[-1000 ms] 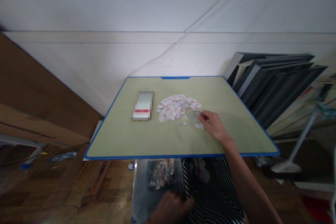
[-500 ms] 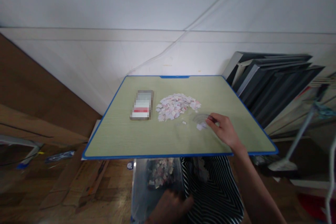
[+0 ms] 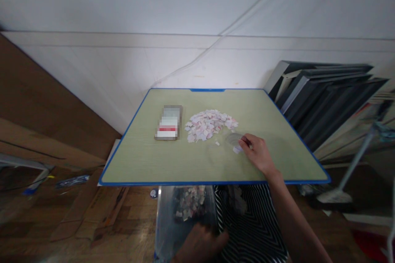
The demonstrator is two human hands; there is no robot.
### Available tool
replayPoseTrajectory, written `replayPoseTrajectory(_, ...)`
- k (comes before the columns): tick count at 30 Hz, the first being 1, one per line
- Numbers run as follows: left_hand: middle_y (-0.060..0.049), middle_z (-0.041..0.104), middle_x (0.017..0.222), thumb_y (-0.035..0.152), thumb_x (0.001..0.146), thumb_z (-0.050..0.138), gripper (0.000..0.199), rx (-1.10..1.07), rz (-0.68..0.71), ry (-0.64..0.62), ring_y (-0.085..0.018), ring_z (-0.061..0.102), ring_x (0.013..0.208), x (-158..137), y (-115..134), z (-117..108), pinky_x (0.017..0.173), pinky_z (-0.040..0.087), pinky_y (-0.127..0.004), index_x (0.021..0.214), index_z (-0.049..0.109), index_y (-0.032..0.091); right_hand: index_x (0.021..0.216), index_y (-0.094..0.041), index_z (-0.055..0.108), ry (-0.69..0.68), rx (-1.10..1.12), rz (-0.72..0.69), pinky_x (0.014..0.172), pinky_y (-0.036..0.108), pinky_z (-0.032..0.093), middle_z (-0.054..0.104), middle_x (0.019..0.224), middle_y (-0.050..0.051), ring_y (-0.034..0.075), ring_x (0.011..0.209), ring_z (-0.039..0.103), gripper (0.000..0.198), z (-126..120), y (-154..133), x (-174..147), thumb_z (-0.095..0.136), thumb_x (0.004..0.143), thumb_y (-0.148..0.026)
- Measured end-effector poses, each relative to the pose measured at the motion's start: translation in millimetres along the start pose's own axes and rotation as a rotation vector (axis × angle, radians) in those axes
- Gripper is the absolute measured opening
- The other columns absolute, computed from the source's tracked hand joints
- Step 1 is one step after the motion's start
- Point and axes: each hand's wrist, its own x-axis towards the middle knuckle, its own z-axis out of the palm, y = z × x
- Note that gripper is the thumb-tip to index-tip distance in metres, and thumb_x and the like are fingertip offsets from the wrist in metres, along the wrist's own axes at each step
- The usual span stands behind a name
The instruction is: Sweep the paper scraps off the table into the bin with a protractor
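My right hand (image 3: 257,152) is over the right part of a pale green board with a blue rim (image 3: 138,183). Its fingers pinch a clear round magnifying glass (image 3: 233,138), low over the surface. Small paper scraps (image 3: 237,149) lie just below the lens, partly hidden by my fingertips. Left of it sits a heap of torn white and pinkish paper pieces (image 3: 206,125), with one small scrap (image 3: 217,143) apart. My left hand (image 3: 199,243) is low in front of the board, dim, its thumb apart from the fingers and nothing visible in it.
A phone (image 3: 169,122) with a blurred-out screen lies on the board's left. Below the front edge are a clear plastic bin (image 3: 165,226) with paper scraps and striped cloth (image 3: 256,226). Dark panels (image 3: 327,102) lean at right, near a broom (image 3: 335,195). Cardboard (image 3: 83,209) is on the floor.
The view has shifted slightly, and my right hand with the magnifying glass has moved a little to the left. The lens now shows rounder. My left hand has stayed put.
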Motion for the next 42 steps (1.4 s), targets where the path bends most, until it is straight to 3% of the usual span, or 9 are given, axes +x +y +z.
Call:
replayPoseTrajectory(5,-0.003,0.064,0.075,0.014,0.081,0.054,0.033,-0.013,-0.005,-0.019,-0.018,0.062,0.06,0,0,0,0.048,0.051,-0.026,0.111,0.042,0.016,0.054,-0.018,0.042,-0.071,0.042,-0.038,0.05,0.022,0.032,0.046,0.05,-0.002,0.011,0.049,0.044,0.024,-3,-2,-4,0.042,0.076,-0.029)
replayPoseTrajectory(15,-0.004,0.064,0.078,0.013,0.084,0.049,0.034,-0.031,-0.013,-0.095,-0.019,0.062,0.063,-1,0,-1,0.049,0.051,-0.027,0.116,0.038,0.018,0.056,-0.018,0.042,-0.037,0.035,-0.037,0.051,0.023,0.032,0.046,0.053,-0.001,0.011,0.051,0.044,0.022,8,-6,1,0.041,0.077,-0.026)
replayPoseTrajectory(24,-0.005,0.064,0.08,0.013,0.084,0.049,0.031,-0.032,-0.023,-0.058,-0.019,0.062,0.065,-1,1,-5,0.052,0.051,-0.027,0.113,0.04,0.018,0.059,-0.018,0.044,-0.024,-0.051,-0.013,0.052,0.025,0.031,0.045,0.054,0.0,0.012,0.051,0.043,0.018,-10,-4,-5,0.041,0.077,-0.023)
replayPoseTrajectory(28,-0.005,0.064,0.081,0.012,0.084,0.05,0.033,-0.034,-0.012,-0.06,-0.018,0.062,0.064,-1,1,-5,0.051,0.051,-0.025,0.114,0.038,0.017,0.061,-0.018,0.045,-0.064,-0.087,-0.124,0.054,0.025,0.032,0.046,0.057,0.0,0.013,0.053,0.044,0.018,-15,-5,-10,0.041,0.079,-0.022)
replayPoseTrajectory(33,-0.003,0.063,0.076,0.013,0.083,0.051,0.034,-0.022,0.007,-0.021,-0.017,0.061,0.06,-1,0,0,0.048,0.049,-0.024,0.114,0.038,0.017,0.061,-0.018,0.043,0.071,-0.035,-0.118,0.054,0.025,0.034,0.045,0.057,0.0,0.012,0.053,0.044,0.019,-17,-4,-14,0.042,0.079,-0.022)
replayPoseTrajectory(42,-0.002,0.063,0.073,0.013,0.081,0.052,0.034,-0.023,0.0,0.014,-0.016,0.059,0.058,-1,0,2,0.048,0.047,-0.022,0.112,0.04,0.017,0.062,-0.018,0.044,-0.021,-0.064,-0.11,0.054,0.024,0.033,0.046,0.058,0.0,0.012,0.054,0.044,0.019,-10,-2,-18,0.042,0.08,-0.022)
